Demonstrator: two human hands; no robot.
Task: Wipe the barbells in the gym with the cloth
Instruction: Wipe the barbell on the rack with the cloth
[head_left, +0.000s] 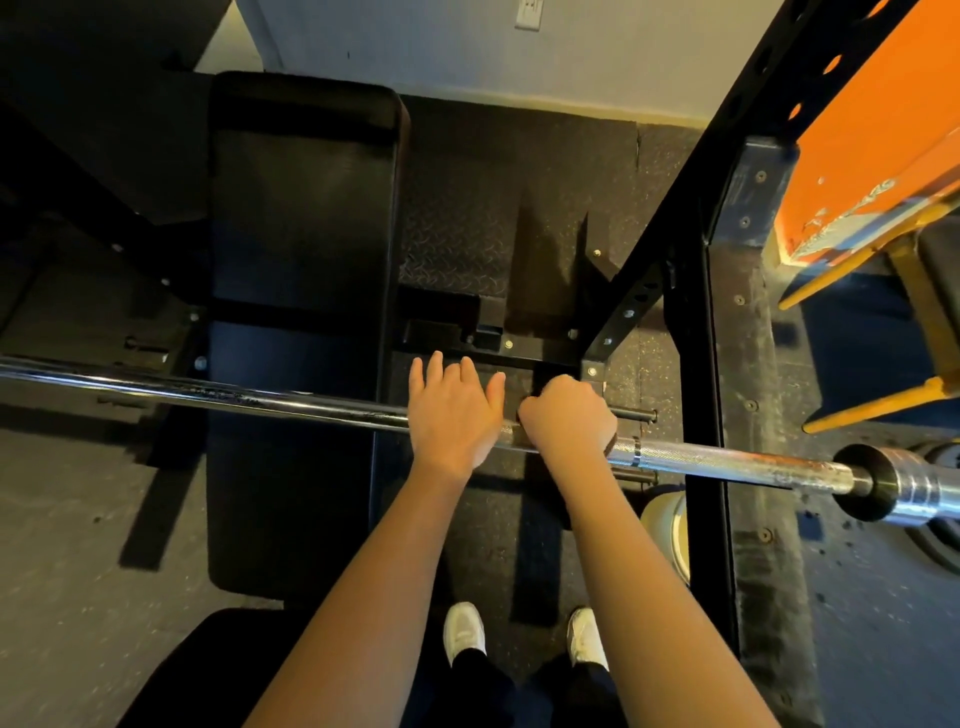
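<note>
Fingers (540, 397) on our right hand (569, 415) are curled tight round the barbell (727, 461). The fingers (434, 369) on our left hand (452, 415) are straight and spread a little, lying flat on top of the bar just beside the fist. The barbell runs long and level under both hands, far out to the left of the fingers and far out to the right. We cannot tell if the cloth is tucked inside the fist; only a dark bit shows by the knuckles. We think a few things could go wrong. The bar is round, so it may roll under our flat hand if we push hard. Then the cloth could slip out, or a finger could get pinched where the bar sits close to the rack (631, 312), just past the fist. We may also miss spots if the fist slides too fast. Left of the fingers the bar looks smooth and shiny. Right of them it looks rough and grey, with some brown marks, and it ends in a fat silver sleeve (924, 499). Beyond and below the left fingers is a black bench (301, 260). Down under our arms we see our white shoes (465, 631) on the dark floor.
</note>
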